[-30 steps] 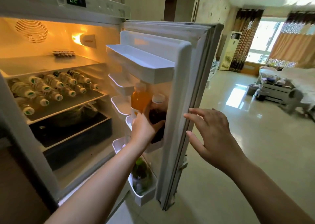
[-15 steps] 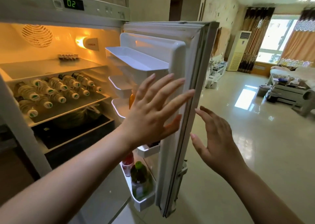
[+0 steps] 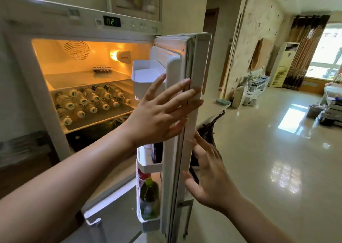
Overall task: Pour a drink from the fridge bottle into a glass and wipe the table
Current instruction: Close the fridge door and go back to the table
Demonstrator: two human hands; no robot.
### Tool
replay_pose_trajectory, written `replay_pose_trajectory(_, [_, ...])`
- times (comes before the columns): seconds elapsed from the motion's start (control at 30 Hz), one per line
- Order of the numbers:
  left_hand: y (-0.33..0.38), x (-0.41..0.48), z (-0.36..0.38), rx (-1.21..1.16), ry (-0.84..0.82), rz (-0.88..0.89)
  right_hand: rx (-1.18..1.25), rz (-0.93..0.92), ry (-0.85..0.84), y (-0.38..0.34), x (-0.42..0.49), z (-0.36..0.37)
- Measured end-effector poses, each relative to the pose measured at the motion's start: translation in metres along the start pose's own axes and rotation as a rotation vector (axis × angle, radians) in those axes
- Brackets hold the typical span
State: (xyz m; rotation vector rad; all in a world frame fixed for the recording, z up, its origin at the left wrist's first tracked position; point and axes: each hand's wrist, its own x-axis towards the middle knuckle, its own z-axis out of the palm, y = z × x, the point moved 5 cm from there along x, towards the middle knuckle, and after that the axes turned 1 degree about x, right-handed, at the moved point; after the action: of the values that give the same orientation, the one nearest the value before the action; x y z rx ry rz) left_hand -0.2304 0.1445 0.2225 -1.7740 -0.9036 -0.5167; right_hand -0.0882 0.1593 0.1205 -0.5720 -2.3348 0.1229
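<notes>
**A:** Nearest first: what are the hands doing?

**B:** Both are spread wide and hold nothing. The right hand (image 3: 211, 179) hovers low at the outer side of the fridge door (image 3: 192, 113), fingers splayed; I cannot tell if it touches. The left hand (image 3: 161, 111) lies flat across the door's edge, fingers fanned over the seal.

**A:** And the drink?

**B:** It sits in the door racks. In the bottom rack (image 3: 148, 222) I count one green bottle (image 3: 149, 194) and, just beside it, something red (image 3: 141, 176) that may be a can or bottle. Above that, partly hidden by the left wrist, one dark bottle (image 3: 157, 153) shows in the next rack. Which one is wanted, I cannot say.

**A:** How would the green one handle?

**B:** My guess is plastic, fairly full, so moderately heavy and slightly squashy, possibly slick with cold. I'd take it round the body below the shoulder, lift it straight up clear of the rack lip, and avoid squeezing hard.

**A:** Farther in?

**B:** A shelf (image 3: 103, 117) of small water bottles (image 3: 87, 102) lying on their sides in about three rows; I make out roughly a dozen caps, no exact count. No glass or table is in view.
</notes>
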Motion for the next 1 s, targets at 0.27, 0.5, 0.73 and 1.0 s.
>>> replay_pose_trajectory(0.27, [-0.059,-0.102,-0.055,0.145,-0.075,-0.265,-0.011,-0.287,-0.161,-0.059,0.056,0.077])
replay_pose_trajectory(0.5, [-0.132,-0.184,-0.065,0.339,-0.34,-0.455,-0.122,-0.313,-0.179,-0.087,0.144,0.163])
replay_pose_trajectory(0.73, [-0.21,-0.235,-0.03,0.443,-0.536,-0.571,-0.193,-0.243,-0.269,-0.104,0.224,0.247])
replay_pose_trajectory(1.0, [-0.233,-0.259,-0.011,0.421,-0.604,-0.61,-0.22,-0.231,-0.201,-0.116,0.247,0.268])
